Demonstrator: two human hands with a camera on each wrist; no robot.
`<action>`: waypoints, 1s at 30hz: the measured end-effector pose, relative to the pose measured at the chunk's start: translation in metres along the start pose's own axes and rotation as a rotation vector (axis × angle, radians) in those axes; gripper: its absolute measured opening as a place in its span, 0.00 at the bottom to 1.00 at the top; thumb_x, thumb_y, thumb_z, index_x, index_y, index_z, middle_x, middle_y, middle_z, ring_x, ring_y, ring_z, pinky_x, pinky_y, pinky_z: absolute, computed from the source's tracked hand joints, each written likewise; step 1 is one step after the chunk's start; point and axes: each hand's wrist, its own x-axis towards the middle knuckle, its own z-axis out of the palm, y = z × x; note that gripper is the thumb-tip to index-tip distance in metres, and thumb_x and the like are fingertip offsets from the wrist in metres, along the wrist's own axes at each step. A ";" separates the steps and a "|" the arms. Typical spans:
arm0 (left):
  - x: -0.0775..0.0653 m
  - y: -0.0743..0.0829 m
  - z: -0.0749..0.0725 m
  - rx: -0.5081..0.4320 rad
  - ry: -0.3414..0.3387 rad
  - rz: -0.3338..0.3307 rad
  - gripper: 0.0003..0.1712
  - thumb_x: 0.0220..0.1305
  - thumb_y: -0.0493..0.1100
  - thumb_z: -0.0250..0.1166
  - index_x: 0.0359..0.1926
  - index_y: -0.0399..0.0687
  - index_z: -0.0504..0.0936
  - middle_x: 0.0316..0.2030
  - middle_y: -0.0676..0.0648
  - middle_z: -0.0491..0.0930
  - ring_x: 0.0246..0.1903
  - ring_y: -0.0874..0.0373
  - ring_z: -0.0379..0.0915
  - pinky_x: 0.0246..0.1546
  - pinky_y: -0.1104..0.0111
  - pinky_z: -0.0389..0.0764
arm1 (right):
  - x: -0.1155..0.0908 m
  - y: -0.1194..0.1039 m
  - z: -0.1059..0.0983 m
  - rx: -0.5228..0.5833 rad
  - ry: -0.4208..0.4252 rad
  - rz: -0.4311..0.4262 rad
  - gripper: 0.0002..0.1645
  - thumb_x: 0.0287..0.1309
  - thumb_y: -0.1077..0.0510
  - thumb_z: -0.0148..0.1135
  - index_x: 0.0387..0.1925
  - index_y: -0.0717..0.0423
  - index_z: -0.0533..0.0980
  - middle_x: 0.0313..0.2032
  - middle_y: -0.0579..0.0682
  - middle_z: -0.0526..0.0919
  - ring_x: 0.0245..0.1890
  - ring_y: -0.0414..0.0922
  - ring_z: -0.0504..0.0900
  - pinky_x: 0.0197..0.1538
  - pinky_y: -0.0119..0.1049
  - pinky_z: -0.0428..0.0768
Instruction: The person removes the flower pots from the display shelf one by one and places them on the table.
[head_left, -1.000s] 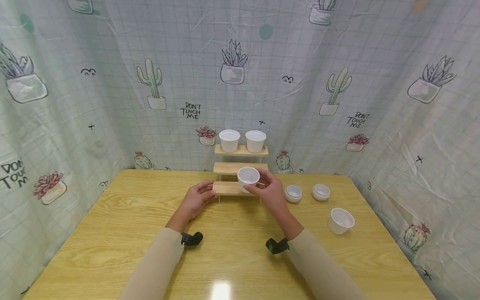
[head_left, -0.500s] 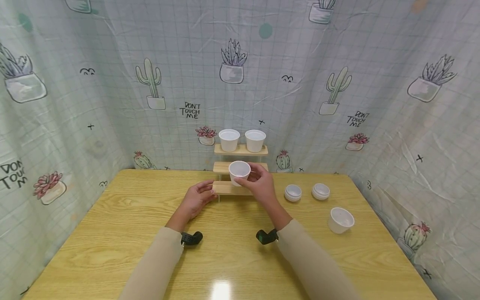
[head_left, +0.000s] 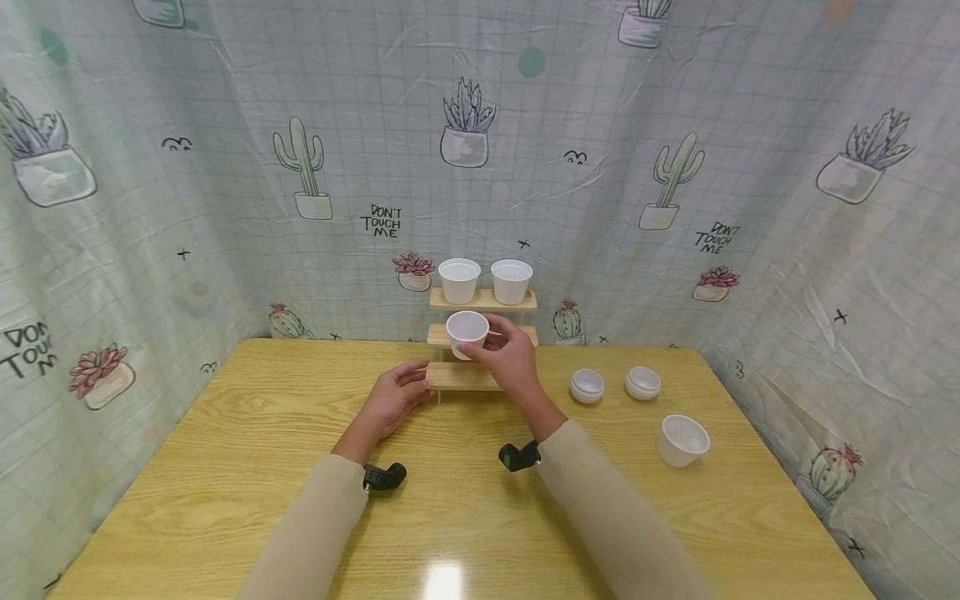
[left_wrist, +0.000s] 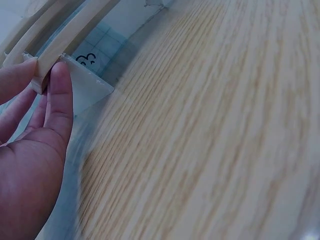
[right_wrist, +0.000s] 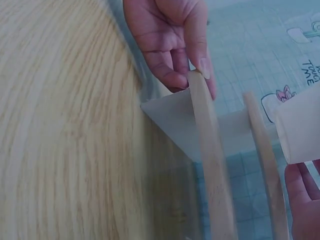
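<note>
In the head view a three-step wooden display stand (head_left: 467, 377) with clear side supports stands at the back of the table. My left hand (head_left: 395, 402) pinches the left end of its lowest step; the left wrist view shows thumb and fingers around the step's end (left_wrist: 46, 67). My right hand (head_left: 510, 354) grips a white plastic cup (head_left: 467, 332) by its right side, overlapping the left part of the middle step. The right wrist view shows this cup (right_wrist: 302, 125) beside the middle step, with the right fingers (right_wrist: 296, 186) on it. Two more white cups, left (head_left: 459, 282) and right (head_left: 512, 283), stand on the top step.
To the right of the stand are two small low white cups, a nearer one (head_left: 587, 387) and a farther one (head_left: 642, 383). A larger white bowl (head_left: 682, 440) sits closer on the right of the table (head_left: 225, 500). A cactus-print curtain (head_left: 360, 125) hangs behind.
My right hand has carried the white cup left and up, from over the lowest step to the left part of the middle step. The left hand has kept its hold on the stand.
</note>
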 end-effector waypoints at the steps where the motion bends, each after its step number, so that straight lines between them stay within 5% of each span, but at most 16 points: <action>1: 0.000 0.000 0.000 0.003 -0.001 0.004 0.32 0.73 0.27 0.57 0.74 0.28 0.61 0.49 0.46 0.74 0.41 0.62 0.80 0.51 0.70 0.88 | 0.002 0.000 0.001 0.005 0.000 -0.002 0.37 0.48 0.56 0.83 0.61 0.55 0.79 0.56 0.56 0.85 0.55 0.53 0.86 0.58 0.42 0.88; 30: -0.002 0.002 0.003 -0.022 0.013 -0.006 0.32 0.71 0.26 0.57 0.74 0.27 0.61 0.50 0.46 0.74 0.40 0.62 0.79 0.51 0.69 0.88 | 0.033 0.002 0.015 -0.101 -0.023 0.048 0.39 0.47 0.50 0.84 0.60 0.58 0.79 0.54 0.56 0.87 0.52 0.50 0.87 0.56 0.42 0.89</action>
